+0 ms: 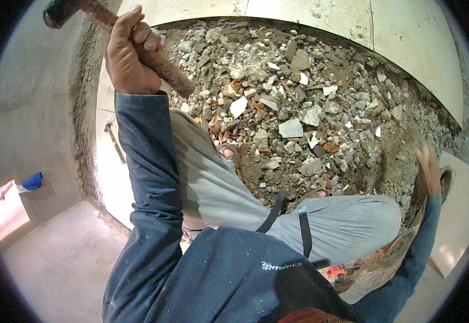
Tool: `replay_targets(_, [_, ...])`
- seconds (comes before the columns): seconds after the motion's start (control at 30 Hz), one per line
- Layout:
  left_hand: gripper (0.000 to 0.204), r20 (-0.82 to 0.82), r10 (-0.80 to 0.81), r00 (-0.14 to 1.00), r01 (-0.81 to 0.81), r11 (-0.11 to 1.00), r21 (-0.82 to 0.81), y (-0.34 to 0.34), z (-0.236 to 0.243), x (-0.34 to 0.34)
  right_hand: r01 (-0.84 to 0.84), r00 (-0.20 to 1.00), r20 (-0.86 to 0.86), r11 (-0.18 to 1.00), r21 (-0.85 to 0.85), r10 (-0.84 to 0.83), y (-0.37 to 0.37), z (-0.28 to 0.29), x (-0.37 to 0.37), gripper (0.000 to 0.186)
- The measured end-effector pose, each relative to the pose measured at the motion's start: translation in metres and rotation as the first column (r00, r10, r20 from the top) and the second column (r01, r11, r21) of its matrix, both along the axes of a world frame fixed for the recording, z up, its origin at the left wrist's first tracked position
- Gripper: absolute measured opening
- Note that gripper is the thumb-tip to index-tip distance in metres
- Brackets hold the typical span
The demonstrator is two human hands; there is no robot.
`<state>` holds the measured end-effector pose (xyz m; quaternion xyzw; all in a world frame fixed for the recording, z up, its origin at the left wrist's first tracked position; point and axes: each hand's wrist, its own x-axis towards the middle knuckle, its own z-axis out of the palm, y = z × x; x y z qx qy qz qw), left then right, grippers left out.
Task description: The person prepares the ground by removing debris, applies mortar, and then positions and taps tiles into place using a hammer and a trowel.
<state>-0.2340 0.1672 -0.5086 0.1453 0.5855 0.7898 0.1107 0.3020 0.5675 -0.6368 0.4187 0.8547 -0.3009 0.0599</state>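
Note:
My left hand (133,56) is raised at the upper left, closed round the brownish handle of a hammer (175,77) with a dark head. Beneath it lies rubble (294,128) of grey chunks, dirt and white tile shards. At the far right, my right hand (428,167) is beside the rubble's edge, its fingers pointing up and blurred, so whether they hold anything is unclear. A thin metal tool (114,142) rests on the pale tile left of my sleeve.
Large pale tiles (411,59) border the rubble, with another leaning slab (458,215) at the right. A grey wall (35,107) rises at the left, with a blue object (31,182) near it. My bent legs fill the lower middle; a red tool (336,272) lies beside them.

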Motion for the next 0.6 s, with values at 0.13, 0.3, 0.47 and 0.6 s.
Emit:
replay_targets(0.13, [0.016, -0.176, 0.052, 0.983, -0.056, 0.998, -0.014, -0.027, 0.022, 0.006, -0.362, 0.922, 0.019, 0.881, -0.306, 0.386, -0.054, -0.011, -0.220, 0.055])
replay_targets(0.3, [0.014, -0.217, 0.329, 0.919, -0.323, 0.944, 0.063, -0.073, 0.052, 0.013, -0.635, 0.768, -0.140, 0.711, -0.303, 0.625, -0.201, -0.072, -0.381, 0.067])
replay_targets(0.47, [0.015, -0.211, 0.482, 0.851, -0.478, 0.876, 0.072, -0.093, 0.060, 0.023, -0.524, 0.839, -0.148, 0.702, -0.483, 0.524, -0.355, -0.136, -0.404, 0.073])
replay_targets(0.6, [0.021, -0.223, 0.350, 0.910, -0.342, 0.937, 0.076, -0.080, 0.057, 0.012, -0.205, 0.976, -0.035, 0.854, -0.479, 0.215, -0.363, -0.153, -0.363, 0.067])
